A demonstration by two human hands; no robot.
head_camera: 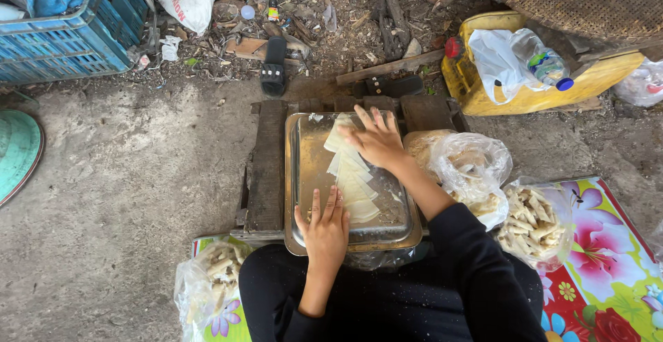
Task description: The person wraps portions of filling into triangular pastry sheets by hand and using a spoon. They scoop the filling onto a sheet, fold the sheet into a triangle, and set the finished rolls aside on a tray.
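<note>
Both hands lie flat and released, grasping nothing: the left hand on the metal tray, the right hand over the overlapping row of pale wrappers, hiding its far end. The clear bags' contents are blurred.

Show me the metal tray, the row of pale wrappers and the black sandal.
metal tray [307, 176]: head view, bare left part of its floor.
pale wrappers [353, 180]: head view, middle of the overlapping row.
black sandal [273, 73]: head view, its strap.
</note>
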